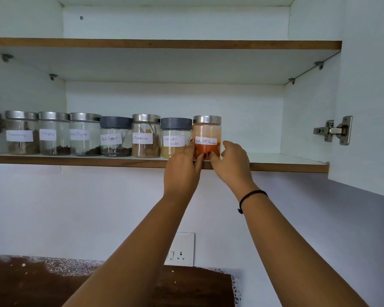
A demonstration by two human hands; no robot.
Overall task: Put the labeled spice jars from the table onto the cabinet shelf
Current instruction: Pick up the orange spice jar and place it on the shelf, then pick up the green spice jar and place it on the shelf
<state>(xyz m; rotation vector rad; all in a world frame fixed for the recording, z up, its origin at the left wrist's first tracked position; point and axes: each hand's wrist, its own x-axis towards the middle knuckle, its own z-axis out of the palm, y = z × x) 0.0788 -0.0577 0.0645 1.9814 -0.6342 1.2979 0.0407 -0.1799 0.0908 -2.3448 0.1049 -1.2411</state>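
Note:
A row of several labeled glass spice jars stands along the front of the cabinet shelf (286,166). The rightmost one, the red chilli powder jar (207,135) with a steel lid, rests on the shelf beside the coriander powder jar (175,135). My left hand (182,171) and my right hand (230,162) both reach up and grip the chilli jar's base from either side. Further left stand the cinnamon jar (146,135), two black pepper jars (115,136) (84,134), a cloves jar (53,132) and one with an unreadable label (21,132).
The shelf has free room to the right of the chilli jar. An upper shelf (164,44) sits above. The open cabinet door with a hinge (335,130) is at the right. A wall socket (182,249) and a brown counter (42,284) lie below.

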